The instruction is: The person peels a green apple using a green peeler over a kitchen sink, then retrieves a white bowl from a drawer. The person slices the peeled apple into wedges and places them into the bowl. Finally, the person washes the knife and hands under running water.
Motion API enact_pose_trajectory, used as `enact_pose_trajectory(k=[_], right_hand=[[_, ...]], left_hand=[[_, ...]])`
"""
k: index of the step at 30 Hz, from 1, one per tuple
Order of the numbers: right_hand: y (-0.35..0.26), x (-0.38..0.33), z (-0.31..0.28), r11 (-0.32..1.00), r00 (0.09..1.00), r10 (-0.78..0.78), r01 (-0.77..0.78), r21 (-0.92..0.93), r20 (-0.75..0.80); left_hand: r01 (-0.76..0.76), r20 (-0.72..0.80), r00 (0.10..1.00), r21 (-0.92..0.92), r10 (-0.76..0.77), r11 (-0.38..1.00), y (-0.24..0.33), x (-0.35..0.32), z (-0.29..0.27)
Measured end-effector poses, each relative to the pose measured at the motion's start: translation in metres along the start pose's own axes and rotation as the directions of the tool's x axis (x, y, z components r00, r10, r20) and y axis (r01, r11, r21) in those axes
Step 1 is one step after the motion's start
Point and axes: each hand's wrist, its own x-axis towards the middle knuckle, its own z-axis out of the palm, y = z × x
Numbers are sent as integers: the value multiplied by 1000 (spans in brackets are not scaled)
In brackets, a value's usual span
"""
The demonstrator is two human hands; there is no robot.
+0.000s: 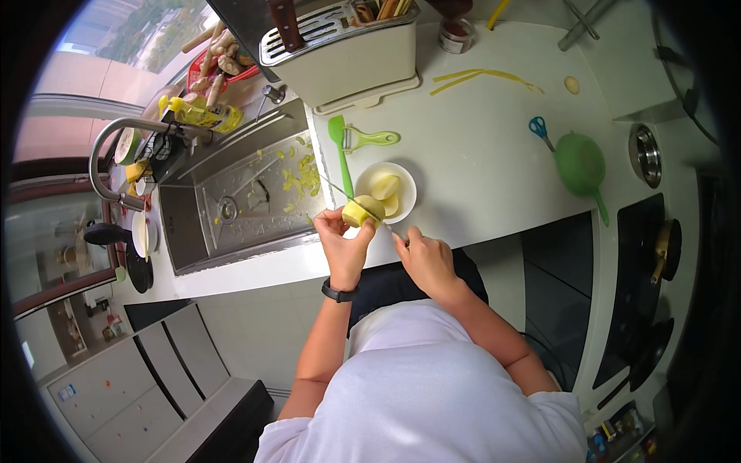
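A peeled, pale yellow potato (356, 210) is held in my left hand (344, 251), fingers and thumb closed round it at the counter's front edge. My right hand (426, 261) grips the handle of a knife, mostly hidden by the fingers. The knife's thin blade (333, 185) slants up and left across the potato and appears to be in it. Just beyond my hands stands a white bowl (407, 179) with peeled potato pieces (385, 187) in it. A green long-handled tool (340, 150) and a light green peeler (375, 139) lie behind the bowl.
At the left is a steel sink (181, 231) with peelings (301, 174) and a curved faucet (96, 166). A cream knife block (347, 73) stands at the back. Rightward on the white counter lie yellow strips (478, 75), blue scissors (540, 130) and a green strainer (579, 163), before a black stove (633, 247).
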Motion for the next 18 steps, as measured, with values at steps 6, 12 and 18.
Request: enact_pose_trajectory(k=[6, 12, 18], right_hand=[[2, 1, 2, 1000, 1000, 8, -8, 8, 3], [4, 3, 4, 999, 999, 31, -31, 21, 24], [4, 6, 1, 998, 999, 32, -34, 52, 36]], left_hand=[[224, 37, 975, -154, -221, 962, 7, 1, -1], [-13, 6, 1000, 35, 13, 999, -3, 1, 2], [262, 82, 965, -187, -251, 947, 3, 3, 0]])
